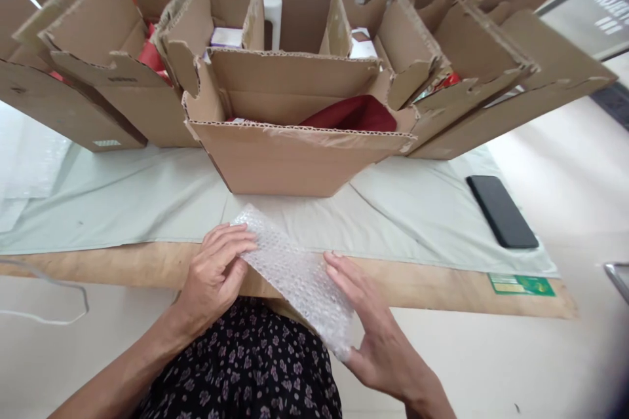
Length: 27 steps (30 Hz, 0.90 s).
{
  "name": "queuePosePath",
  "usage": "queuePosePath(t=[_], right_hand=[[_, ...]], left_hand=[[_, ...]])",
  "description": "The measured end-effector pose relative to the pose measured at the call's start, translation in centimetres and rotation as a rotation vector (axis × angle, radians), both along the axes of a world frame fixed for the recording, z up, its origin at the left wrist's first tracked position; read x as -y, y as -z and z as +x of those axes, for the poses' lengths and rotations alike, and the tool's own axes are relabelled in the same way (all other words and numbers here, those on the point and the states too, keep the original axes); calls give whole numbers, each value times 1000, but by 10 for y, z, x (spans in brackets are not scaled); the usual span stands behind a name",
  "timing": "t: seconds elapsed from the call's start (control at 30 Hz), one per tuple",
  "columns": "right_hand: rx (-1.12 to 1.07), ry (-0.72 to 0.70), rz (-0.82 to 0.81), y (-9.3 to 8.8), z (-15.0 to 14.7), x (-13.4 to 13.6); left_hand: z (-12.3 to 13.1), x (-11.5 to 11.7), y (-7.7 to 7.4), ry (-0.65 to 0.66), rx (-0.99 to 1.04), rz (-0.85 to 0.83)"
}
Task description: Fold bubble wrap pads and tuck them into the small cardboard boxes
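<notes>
A long bundle wrapped in bubble wrap [289, 268] lies slanted across the table's near edge, over my lap. My left hand [216, 272] curls its fingers against the bundle's upper left end. My right hand [368, 321] lies along its lower right side, fingers stretched out, thumb under the bottom end. Both hands hold the bundle between them. What is inside the wrap is hidden. Just behind it stands an open cardboard box [295, 157] with something red [354, 114] inside.
Several more open cardboard boxes [98, 78] holding packets and bottles line the back. A pale cloth [147, 203] covers the wooden table. A black phone [501, 211] lies at the right, a green card [521, 285] near the edge. A white cable [54, 301] hangs at left.
</notes>
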State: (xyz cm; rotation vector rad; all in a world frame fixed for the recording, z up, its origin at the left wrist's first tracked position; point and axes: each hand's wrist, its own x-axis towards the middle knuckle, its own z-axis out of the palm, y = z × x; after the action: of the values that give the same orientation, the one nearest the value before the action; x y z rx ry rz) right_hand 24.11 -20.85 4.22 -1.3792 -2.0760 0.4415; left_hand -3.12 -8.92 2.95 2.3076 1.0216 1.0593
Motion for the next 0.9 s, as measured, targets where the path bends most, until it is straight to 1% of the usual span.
queuePosePath(t=[0.1, 0.17, 0.2, 0.27, 0.37, 0.43, 0.47, 0.5, 0.53, 0.57, 0.6, 0.67, 0.73, 0.77, 0.83, 0.9], right_hand=[[-47, 120, 145, 14, -8, 4], [-141, 168, 228, 13, -9, 4], [-179, 188, 255, 9, -7, 6], [-212, 230, 307, -7, 2, 12], [-167, 339, 424, -39, 21, 32], [-82, 350, 471, -54, 30, 45], [-39, 342, 471, -57, 32, 49], [1, 334, 457, -56, 32, 51], [37, 331, 433, -51, 31, 51], [63, 344, 411, -43, 29, 48], [77, 373, 397, -33, 26, 44], [88, 410, 358, -10, 20, 34], [50, 434, 316, 8, 16, 25], [22, 444, 291, 14, 15, 22], [-24, 469, 246, 19, 15, 19], [-55, 482, 220, 20, 15, 18]], left_hand=[[5, 3, -5, 9, 26, -36], [14, 5, -10, 48, 37, -43], [22, 5, -14, 80, 43, -44], [44, 4, -22, 161, 58, -31], [93, -6, -31, 294, 111, 71], [127, -18, -32, 357, 164, 171], [141, -24, -30, 381, 179, 212], [152, -30, -27, 399, 174, 241], [158, -35, -23, 408, 140, 253], [158, -38, -18, 411, 80, 250], [153, -38, -13, 415, 3, 230], [130, -32, -7, 430, -158, 151], [101, -18, -8, 506, -249, 53], [87, -10, -10, 537, -286, -14], [72, 8, -16, 614, -275, -55], [72, 22, -20, 631, -182, -74]])
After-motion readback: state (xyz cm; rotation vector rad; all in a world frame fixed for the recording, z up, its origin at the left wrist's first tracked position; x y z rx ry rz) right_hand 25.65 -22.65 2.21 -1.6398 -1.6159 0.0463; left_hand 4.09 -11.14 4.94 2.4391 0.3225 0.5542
